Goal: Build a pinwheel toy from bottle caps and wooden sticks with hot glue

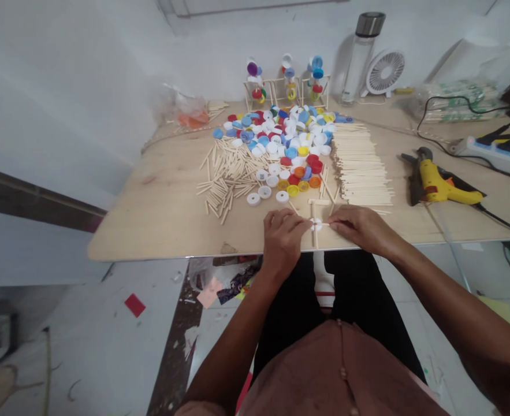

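Near the front edge of the table, my left hand point(283, 234) is closed in a pinch at the left side of a small white round piece point(317, 221), which looks like a bottle cap. My right hand point(363, 227) pinches the right end of a short wooden stick point(324, 224) that reaches to this white piece. Beneath and behind it lies a frame of thin wooden sticks point(313, 209), flat on the tabletop. Whether my left fingers grip the cap itself or a stick end is hard to see.
Beyond my hands lie a heap of coloured bottle caps point(280, 138), short sticks point(229, 173) and a row of long sticks point(363, 167). A yellow glue gun point(439, 185) rests at right. Behind stand several cap-and-stick models point(290, 86), a bottle point(361, 58) and a fan point(384, 72).
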Motion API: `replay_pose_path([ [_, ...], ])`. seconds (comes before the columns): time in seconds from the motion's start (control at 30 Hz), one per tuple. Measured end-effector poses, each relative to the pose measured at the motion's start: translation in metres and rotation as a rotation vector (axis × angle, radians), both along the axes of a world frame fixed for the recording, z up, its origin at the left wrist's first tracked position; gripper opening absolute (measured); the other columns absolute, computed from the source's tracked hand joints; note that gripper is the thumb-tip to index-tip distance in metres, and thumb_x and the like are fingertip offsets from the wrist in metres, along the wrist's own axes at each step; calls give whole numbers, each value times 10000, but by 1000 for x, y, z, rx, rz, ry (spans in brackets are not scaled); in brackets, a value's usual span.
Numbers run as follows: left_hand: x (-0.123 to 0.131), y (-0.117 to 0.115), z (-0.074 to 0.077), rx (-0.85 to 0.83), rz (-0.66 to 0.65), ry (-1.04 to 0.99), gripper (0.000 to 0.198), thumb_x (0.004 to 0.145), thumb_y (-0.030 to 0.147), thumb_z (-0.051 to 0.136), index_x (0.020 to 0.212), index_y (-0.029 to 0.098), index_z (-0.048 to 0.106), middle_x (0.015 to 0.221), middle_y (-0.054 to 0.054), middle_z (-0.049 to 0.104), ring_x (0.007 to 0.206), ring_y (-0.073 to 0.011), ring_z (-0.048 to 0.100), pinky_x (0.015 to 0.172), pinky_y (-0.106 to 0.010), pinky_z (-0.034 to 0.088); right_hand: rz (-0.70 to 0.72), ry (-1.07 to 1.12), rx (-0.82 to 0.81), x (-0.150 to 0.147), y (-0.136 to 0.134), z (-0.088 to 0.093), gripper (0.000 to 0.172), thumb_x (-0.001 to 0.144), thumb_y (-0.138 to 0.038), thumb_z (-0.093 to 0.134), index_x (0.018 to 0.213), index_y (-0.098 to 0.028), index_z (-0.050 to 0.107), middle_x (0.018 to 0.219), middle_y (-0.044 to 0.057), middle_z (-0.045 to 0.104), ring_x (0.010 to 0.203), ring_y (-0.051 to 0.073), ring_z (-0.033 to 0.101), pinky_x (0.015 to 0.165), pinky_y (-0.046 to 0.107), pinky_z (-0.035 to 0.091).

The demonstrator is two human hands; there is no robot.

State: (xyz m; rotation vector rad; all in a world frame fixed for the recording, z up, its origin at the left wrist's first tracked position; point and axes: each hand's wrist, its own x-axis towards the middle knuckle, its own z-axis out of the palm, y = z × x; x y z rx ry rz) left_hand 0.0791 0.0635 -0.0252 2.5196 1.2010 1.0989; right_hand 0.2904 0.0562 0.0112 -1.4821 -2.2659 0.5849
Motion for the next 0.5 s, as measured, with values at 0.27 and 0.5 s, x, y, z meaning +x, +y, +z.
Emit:
replay_pose_path([
  [0.27, 0, 1, -1, 25, -8, -5, 269, 889, 135, 471, 946, 237, 713, 890, -51, 718, 996, -239, 550, 912, -433, 350, 12, -28, -9, 0, 1, -1, 202, 896, -247, 480, 906, -197, 675, 890, 51, 685, 828, 191, 626, 709, 289, 455],
  [0.5, 0, 0, -1, 49, 1, 6, 258, 889, 134, 476, 939, 230, 710, 887, -45, 720, 988, -240, 546, 914, -436, 346, -12, -36, -12, -1, 1, 0, 194, 888, -230, 486, 893, -192, 676, 878, 49, 684, 815, 188, 623, 697, 285, 447],
])
